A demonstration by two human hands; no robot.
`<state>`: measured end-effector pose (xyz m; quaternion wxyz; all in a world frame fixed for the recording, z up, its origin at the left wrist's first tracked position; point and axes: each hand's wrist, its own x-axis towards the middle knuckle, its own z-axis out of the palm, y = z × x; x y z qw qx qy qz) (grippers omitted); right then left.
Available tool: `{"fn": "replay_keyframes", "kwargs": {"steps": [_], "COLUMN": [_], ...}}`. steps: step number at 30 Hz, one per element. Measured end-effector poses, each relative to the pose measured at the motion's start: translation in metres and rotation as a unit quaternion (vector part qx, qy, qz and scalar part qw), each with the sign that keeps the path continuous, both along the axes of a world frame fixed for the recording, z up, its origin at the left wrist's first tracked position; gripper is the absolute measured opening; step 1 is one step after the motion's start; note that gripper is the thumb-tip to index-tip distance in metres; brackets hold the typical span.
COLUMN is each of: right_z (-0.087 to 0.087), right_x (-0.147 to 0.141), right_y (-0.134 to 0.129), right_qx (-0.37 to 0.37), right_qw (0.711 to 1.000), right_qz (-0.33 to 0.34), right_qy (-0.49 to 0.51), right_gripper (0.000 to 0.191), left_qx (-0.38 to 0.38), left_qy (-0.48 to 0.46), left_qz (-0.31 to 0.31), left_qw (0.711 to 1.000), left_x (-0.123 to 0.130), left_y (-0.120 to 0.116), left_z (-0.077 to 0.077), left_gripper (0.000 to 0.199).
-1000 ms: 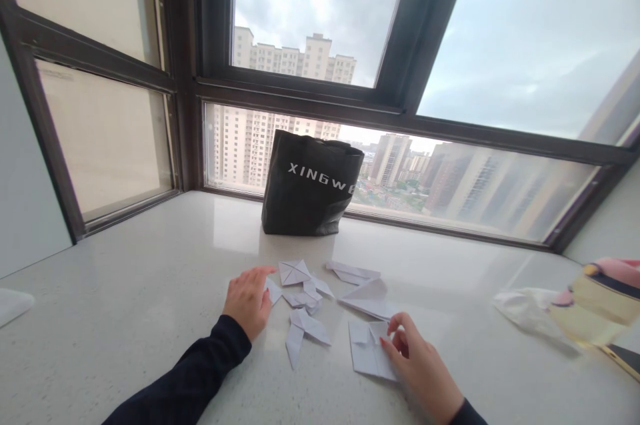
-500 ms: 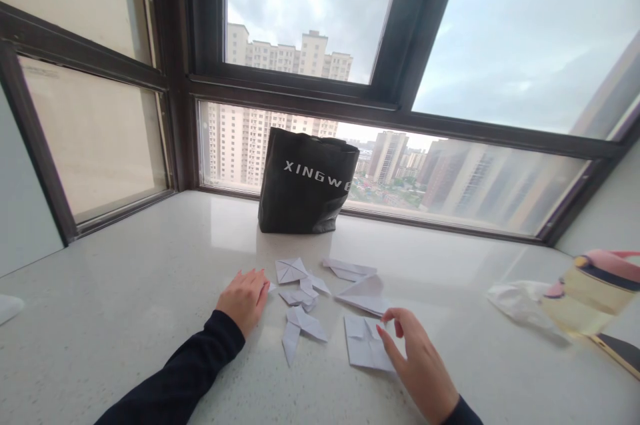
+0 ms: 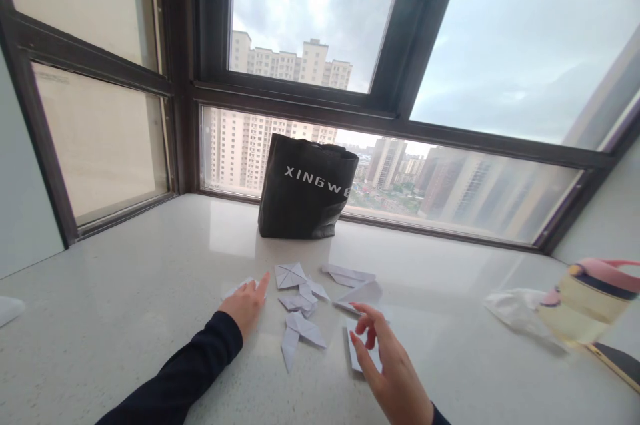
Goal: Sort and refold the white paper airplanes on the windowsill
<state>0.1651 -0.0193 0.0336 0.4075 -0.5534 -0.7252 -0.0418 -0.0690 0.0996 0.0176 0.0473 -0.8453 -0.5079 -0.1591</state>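
Observation:
My left hand (image 3: 244,310) rests at the left of several white folded papers, its index finger stretched out and the other fingers bent over a paper piece (image 3: 231,291) that it partly covers. My right hand (image 3: 390,365) hovers over a square folded paper (image 3: 353,353), thumb and index finger apart with nothing between them. Between the hands lie a creased square (image 3: 290,275), a folded paper with pointed flaps (image 3: 299,305) and a winged paper shape (image 3: 300,330). Two long folded papers, one narrow (image 3: 349,275) and one wider (image 3: 363,293), lie beyond my right hand.
A black bag (image 3: 307,191) with white lettering stands on the pale speckled counter (image 3: 165,298) before the window. To the right are a crumpled clear plastic bag (image 3: 515,308), a bottle with a pink lid (image 3: 587,301) and a dark flat object (image 3: 617,361).
My right hand has moved left over the square paper, covering more of it. My left index finger has stretched out from the other fingers, and more paper shows beyond that hand.

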Motion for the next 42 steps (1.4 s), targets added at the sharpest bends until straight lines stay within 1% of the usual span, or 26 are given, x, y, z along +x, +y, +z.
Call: {"fn": "replay_keyframes", "kwargs": {"steps": [2, 3, 4, 5, 6, 7, 9, 10, 12, 14, 16, 18, 20, 22, 24, 25, 26, 29, 32, 35, 37, 40, 42], "right_z": [-0.001, -0.001, -0.002, -0.002, -0.002, -0.001, 0.000, 0.000, 0.000, -0.002, -0.005, -0.007, -0.008, -0.007, -0.005, -0.004, -0.003, -0.001, 0.003, 0.011, 0.017, 0.020, 0.016], "right_x": [-0.005, -0.006, -0.007, -0.008, -0.008, -0.009, -0.010, -0.011, -0.013, -0.016, -0.018, -0.017, -0.015, -0.013, -0.010, -0.010, -0.010, -0.012, -0.006, 0.014, 0.032, 0.053, 0.060], "right_y": [-0.001, -0.001, -0.002, -0.003, -0.004, -0.005, -0.007, -0.008, -0.009, -0.009, -0.008, -0.005, -0.003, -0.001, 0.000, -0.001, -0.001, -0.003, -0.002, 0.001, 0.003, 0.002, 0.001], "right_qx": [-0.008, -0.013, -0.018, -0.022, -0.025, -0.028, -0.040, -0.051, -0.082, -0.122, -0.151, -0.161, -0.164, -0.189, -0.224, -0.239, -0.251, -0.267, -0.255, -0.233, -0.235, -0.280, -0.316], "right_qw": [1.000, 0.999, 0.999, 0.999, 0.998, 0.998, 0.996, 0.994, 0.988, 0.978, 0.965, 0.950, 0.934, 0.921, 0.912, 0.909, 0.907, 0.908, 0.921, 0.928, 0.924, 0.913, 0.904], "right_qz": [0.022, 0.029, 0.034, 0.036, 0.039, 0.043, 0.055, 0.062, 0.082, 0.104, 0.118, 0.116, 0.106, 0.105, 0.115, 0.122, 0.128, 0.137, 0.108, 0.054, 0.028, -0.006, -0.023], "right_qy": [0.003, 0.008, 0.015, 0.023, 0.031, 0.039, 0.060, 0.072, 0.100, 0.132, 0.180, 0.242, 0.298, 0.324, 0.324, 0.319, 0.313, 0.293, 0.275, 0.286, 0.299, 0.298, 0.288], "right_gripper": [0.028, 0.028, 0.027, 0.026, 0.026, 0.025, 0.026, 0.026, 0.026, 0.027, 0.029, 0.033, 0.037, 0.037, 0.032, 0.032, 0.034, 0.038, 0.038, 0.039, 0.039, 0.040, 0.044], "left_qx": [0.013, 0.026, 0.044, 0.066, 0.092, 0.112, 0.114, 0.092, 0.030, -0.035, -0.097, -0.132, -0.154, -0.196, -0.237, -0.248, -0.249, -0.238, -0.232, -0.224, -0.217, -0.202, -0.194], "left_qy": [-0.004, -0.022, -0.058, -0.113, -0.185, -0.264, -0.404, -0.453, -0.514, -0.533, -0.515, -0.490, -0.481, -0.492, -0.498, -0.500, -0.501, -0.501, -0.502, -0.497, -0.478, -0.448, -0.437], "left_qz": [0.003, -0.008, -0.031, -0.061, -0.095, -0.124, -0.146, -0.142, -0.130, -0.148, -0.193, -0.235, -0.260, -0.285, -0.310, -0.314, -0.310, -0.278, -0.277, -0.281, -0.279, -0.277, -0.272], "left_qw": [1.000, 0.999, 0.997, 0.989, 0.974, 0.950, 0.896, 0.875, 0.847, 0.833, 0.829, 0.829, 0.823, 0.799, 0.774, 0.768, 0.769, 0.784, 0.786, 0.790, 0.805, 0.826, 0.835], "left_x": [-0.003, -0.005, -0.006, -0.006, -0.005, -0.003, 0.004, 0.009, 0.021, 0.031, 0.039, 0.043, 0.046, 0.047, 0.048, 0.048, 0.049, 0.049, 0.049, 0.047, 0.046, 0.044, 0.044], "left_y": [0.002, 0.002, 0.001, 0.000, -0.003, -0.008, -0.019, -0.025, -0.039, -0.053, -0.064, -0.072, -0.079, -0.082, -0.084, -0.084, -0.083, -0.080, -0.077, -0.073, -0.071, -0.068, -0.069], "left_z": [0.003, 0.005, 0.008, 0.010, 0.013, 0.016, 0.021, 0.023, 0.025, 0.024, 0.022, 0.020, 0.018, 0.017, 0.015, 0.014, 0.013, 0.010, 0.008, 0.006, 0.004, 0.001, 0.000], "left_gripper": [0.052, 0.054, 0.054, 0.050, 0.043, 0.037, 0.028, 0.027, 0.026, 0.022, 0.019, 0.020, 0.022, 0.021, 0.026, 0.027, 0.026, 0.016, 0.021, 0.032, 0.031, 0.023, 0.021]}}
